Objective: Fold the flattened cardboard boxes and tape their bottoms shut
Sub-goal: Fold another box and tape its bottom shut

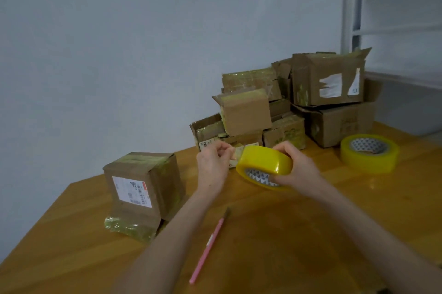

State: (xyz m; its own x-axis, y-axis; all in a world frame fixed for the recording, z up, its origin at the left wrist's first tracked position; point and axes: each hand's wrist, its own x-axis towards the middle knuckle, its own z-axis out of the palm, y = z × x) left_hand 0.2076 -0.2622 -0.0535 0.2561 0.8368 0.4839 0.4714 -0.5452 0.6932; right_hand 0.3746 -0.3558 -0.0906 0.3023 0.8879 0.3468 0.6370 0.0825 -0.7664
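Pink utility knife (207,246), wooden table (299,246), stacked boxes (299,102), grey wall (119,54)

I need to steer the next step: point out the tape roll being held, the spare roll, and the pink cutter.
Held tape roll (264,162), head view, yellow outer band.
Spare tape roll (369,157), head view, front wall.
Pink cutter (208,244), head view, mid-handle.

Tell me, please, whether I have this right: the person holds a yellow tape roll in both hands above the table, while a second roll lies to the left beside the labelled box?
Not quite. The head view shows the second tape roll lying to the right, near the stacked boxes, not beside the labelled box. The rest holds: the right hand grips the held roll while the left hand pinches its free end above the table.
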